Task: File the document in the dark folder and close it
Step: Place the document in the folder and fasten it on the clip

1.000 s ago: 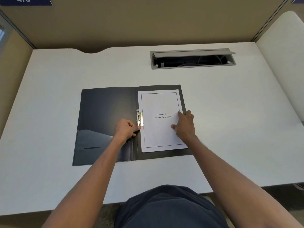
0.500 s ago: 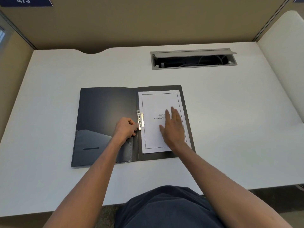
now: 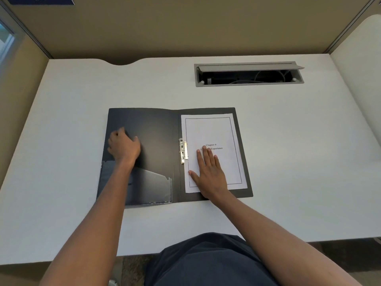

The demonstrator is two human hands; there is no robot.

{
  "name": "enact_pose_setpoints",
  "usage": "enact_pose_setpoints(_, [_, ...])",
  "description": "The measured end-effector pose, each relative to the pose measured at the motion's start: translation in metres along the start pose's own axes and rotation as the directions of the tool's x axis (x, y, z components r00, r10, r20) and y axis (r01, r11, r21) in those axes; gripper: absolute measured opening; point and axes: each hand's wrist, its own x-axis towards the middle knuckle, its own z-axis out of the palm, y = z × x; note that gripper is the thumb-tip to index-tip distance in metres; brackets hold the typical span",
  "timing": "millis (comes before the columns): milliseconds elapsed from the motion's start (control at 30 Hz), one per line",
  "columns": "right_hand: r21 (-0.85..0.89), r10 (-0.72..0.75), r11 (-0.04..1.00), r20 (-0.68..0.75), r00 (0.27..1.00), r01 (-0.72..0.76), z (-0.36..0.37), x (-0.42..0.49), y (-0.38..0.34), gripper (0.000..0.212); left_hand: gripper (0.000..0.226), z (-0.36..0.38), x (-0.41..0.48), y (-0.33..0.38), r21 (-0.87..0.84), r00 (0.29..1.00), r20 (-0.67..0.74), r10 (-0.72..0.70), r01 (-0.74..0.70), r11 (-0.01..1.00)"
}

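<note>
The dark folder [image 3: 152,131] lies open and flat on the white desk [image 3: 288,162]. A white document [image 3: 214,129] titled "Chapter 6" rests on the folder's right half, its left edge under the metal clip [image 3: 183,150] at the spine. My right hand [image 3: 208,172] lies flat on the lower part of the document, fingers spread. My left hand [image 3: 123,146] is at the left edge of the folder's left cover, fingers curled over the edge and thumb on top. The cover lies flat on the desk.
A clear pocket [image 3: 152,186] sits on the lower part of the left cover. A grey cable tray [image 3: 248,74] with its lid raised is set into the desk at the back right. Partition walls enclose the desk at the back and on both sides.
My left hand left the metal clip and moved left across the cover to its outer edge. My right hand slid from the document's right edge to lie flat on the page.
</note>
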Motion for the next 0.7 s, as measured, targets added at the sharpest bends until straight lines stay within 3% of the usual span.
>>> enact_pose_setpoints(200, [-0.003,-0.004,1.0,-0.009,1.0,0.004,-0.001,-0.007,0.025,0.081,0.07,0.0,0.006,-0.006,0.015,0.992,0.056,-0.111,0.11,0.994])
enact_pose_setpoints(367, [-0.009,-0.002,1.0,-0.025,1.0,0.002,0.0,-0.014,0.046,0.08,0.065,0.0,0.001,0.006,-0.028,0.988,0.096,-0.121,0.124,0.992])
enact_pose_setpoints(567, [-0.011,0.006,1.0,-0.052,0.999,-0.007,0.005,-0.021,0.062,0.079,0.053,-0.031,-0.004,0.028,-0.11,0.998,0.041,-0.04,0.045,0.993])
enact_pose_setpoints(700, [0.003,-0.001,1.0,-0.047,0.999,0.001,0.006,-0.024,0.067,0.078,0.034,-0.073,-0.018,0.057,-0.126,0.994,-0.032,0.103,-0.106,0.986])
